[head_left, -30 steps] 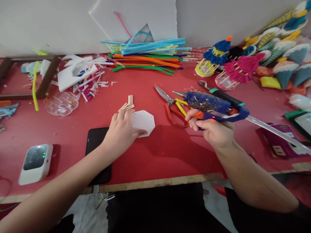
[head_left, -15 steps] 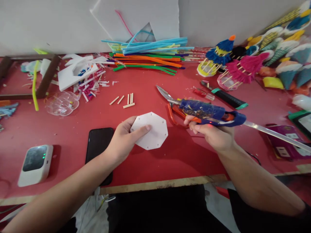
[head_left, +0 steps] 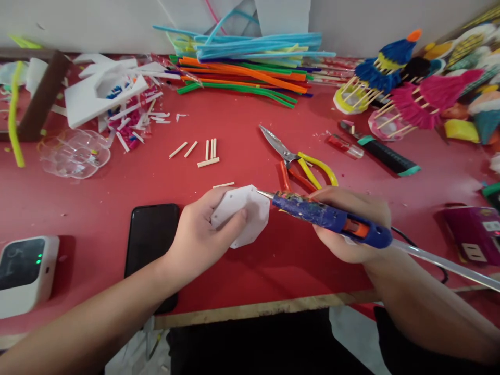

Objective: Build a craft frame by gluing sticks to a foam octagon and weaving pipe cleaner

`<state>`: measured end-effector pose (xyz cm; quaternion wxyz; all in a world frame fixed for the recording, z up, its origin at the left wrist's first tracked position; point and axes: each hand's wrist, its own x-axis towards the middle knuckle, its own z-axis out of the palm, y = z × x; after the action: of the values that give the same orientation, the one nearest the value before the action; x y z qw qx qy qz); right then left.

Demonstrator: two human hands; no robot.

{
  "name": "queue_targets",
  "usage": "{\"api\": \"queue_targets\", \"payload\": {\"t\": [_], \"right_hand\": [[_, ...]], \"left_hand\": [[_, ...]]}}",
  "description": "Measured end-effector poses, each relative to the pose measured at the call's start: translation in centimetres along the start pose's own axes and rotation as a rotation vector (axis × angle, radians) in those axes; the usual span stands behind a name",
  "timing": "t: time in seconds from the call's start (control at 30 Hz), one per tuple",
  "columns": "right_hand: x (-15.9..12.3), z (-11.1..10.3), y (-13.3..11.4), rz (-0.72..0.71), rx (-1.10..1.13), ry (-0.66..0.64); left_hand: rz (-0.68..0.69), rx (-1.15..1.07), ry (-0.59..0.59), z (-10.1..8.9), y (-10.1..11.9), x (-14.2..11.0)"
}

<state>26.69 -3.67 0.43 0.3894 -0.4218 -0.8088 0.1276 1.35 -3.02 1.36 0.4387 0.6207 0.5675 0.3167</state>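
Observation:
Pinched in my left hand is a white octagonal foam board, tilted, with small holes near its edge and my thumb across its face. My right hand grips a blue hot glue gun; a clear glue stick sticks out of its back end. The gun's metal nozzle is at the board's upper right edge, by a hole; whether it touches I cannot tell. Several short wooden sticks lie on the red table beyond the board. Fingers of the right hand are partly hidden by the gun.
Scissors with orange and yellow handles lie behind the gun, near a utility knife. A phone lies left of my left hand, beside a white device. Pipe cleaners are piled at the back; stick-and-yarn crafts stand at right.
The glue gun has moved left and its nozzle has come to the board's edge. The board has tilted in my left hand. My view has shifted slightly.

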Motion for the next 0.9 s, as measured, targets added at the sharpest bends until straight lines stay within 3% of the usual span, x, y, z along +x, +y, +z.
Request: {"api": "queue_targets", "payload": {"t": [0.23, 0.9], "right_hand": [[0.00, -0.14, 0.01, 0.060, 0.001, -0.093], [0.02, -0.42, -0.17, 0.035, -0.087, -0.082]], "left_hand": [[0.029, 0.057, -0.024, -0.03, 0.02, -0.13], [0.120, 0.104, -0.049, -0.12, -0.10, -0.20]]}}
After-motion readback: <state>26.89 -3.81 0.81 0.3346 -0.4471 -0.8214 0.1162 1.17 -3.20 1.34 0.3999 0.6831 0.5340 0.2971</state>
